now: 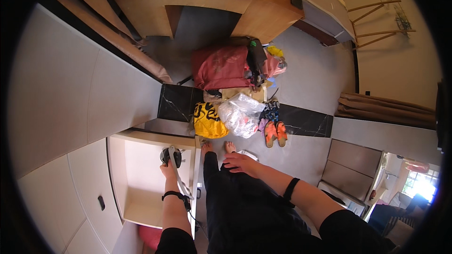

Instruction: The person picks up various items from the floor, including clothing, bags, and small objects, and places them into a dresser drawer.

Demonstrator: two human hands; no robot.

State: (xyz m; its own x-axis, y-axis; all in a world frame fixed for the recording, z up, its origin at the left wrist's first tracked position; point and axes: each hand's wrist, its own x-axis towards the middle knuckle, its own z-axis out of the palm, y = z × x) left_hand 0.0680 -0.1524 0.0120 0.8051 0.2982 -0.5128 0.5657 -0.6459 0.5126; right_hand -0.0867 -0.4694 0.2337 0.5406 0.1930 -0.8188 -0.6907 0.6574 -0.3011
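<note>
As the left hand [167,171] extends over the pale open cabinet compartment [141,174], I log from my remote station that its fingers curl against the lower side of a black rounded object [165,156], grasping it as far as I can judge. The object sits over the compartment's far end, near its right-hand wall; whether it rests on anything is hidden. A pale strip [173,157] crosses it and slants down beside the wrist; I cannot tell whether the two are joined.

Right hand [242,163]: fingers loosely extended at the knee of the dark trousers [249,202], nothing visible in them.

Handling notes, my judgement: I would keep the grip firm on the rounded body rather than on the strip, hold the strip clear of the compartment's edge, and watch the thin cable [193,217] by the black left wristband [174,195], since a snag there seems the likeliest fault. Keeping the wrist straight should help too.

Surroundings: on the floor beyond the feet, a yellow bag [210,122] touches a clear plastic bag [242,115]; orange sandals [275,134] stand to their right.
</note>
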